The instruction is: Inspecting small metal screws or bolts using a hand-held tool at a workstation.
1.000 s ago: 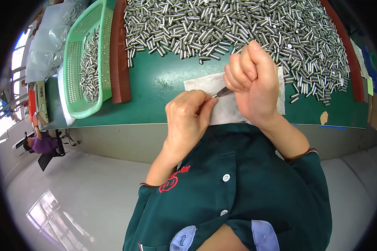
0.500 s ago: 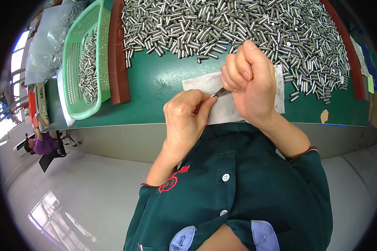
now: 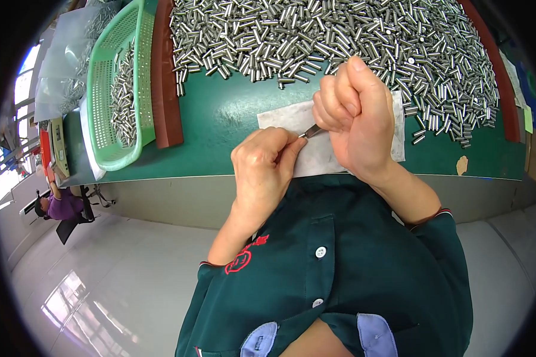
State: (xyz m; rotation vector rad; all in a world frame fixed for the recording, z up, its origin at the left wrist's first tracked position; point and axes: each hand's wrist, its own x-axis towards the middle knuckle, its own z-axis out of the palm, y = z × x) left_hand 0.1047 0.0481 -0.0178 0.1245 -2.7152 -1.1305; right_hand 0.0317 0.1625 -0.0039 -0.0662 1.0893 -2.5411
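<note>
My left hand [image 3: 260,160] pinches a small metal pin [image 3: 302,135] between thumb and fingertips; most of the pin is covered. In a closed fist, my right hand [image 3: 362,122] grips a slim pointed metal tool, perhaps a small blade [image 3: 312,130]. The tool's handle is hidden inside the fist, and its tip meets or nearly meets the pin. Both hands are over a whitish, smudged sheet [image 3: 317,159] at the table's near edge. Beyond them a broad pile of shiny metal pins [image 3: 327,38] covers the far part of the green table [image 3: 220,131].
Dark red strips, one at the left [image 3: 168,113] and one at the right [image 3: 499,83], border the pile. Left of it stands a green basket [image 3: 118,162] with more pins inside. Clear plastic bags [image 3: 65,65] lie farther left. A person in purple [image 3: 64,205] sits in the background.
Both hands keep nearly the same place and grip, with the tool still at the pin. The view has shifted very slightly.
</note>
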